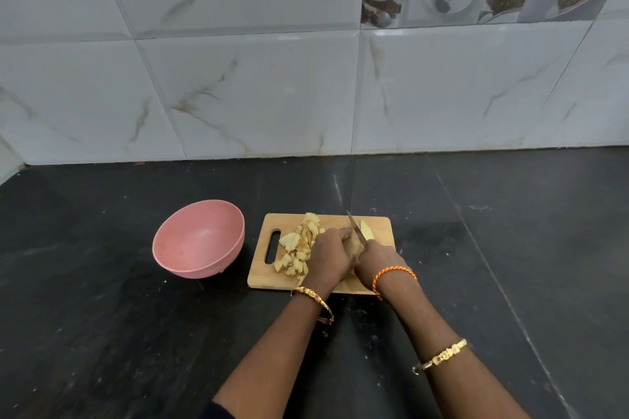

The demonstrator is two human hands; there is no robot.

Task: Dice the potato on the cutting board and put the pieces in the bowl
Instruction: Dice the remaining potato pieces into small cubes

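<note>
Mid-dicing. Potato (366, 231) is sitting on the board (381, 228), the uncut chunk partly hidden under the hands; pieces (296, 248) are piling up on the board's left half. Bowl (199, 241) is standing just left of the board, nothing in it yet. Left hand (332, 253) is curling over the chunk, pinning it down, fingertips close beside the blade. Right hand (379, 260) is gripping the knife (355, 228) handle, tip pointing away. Potato likely firm, wet and slippery on cut faces, light; best held from above with tucked fingers. Both forearms are angling in from below, wrists close together.
</note>
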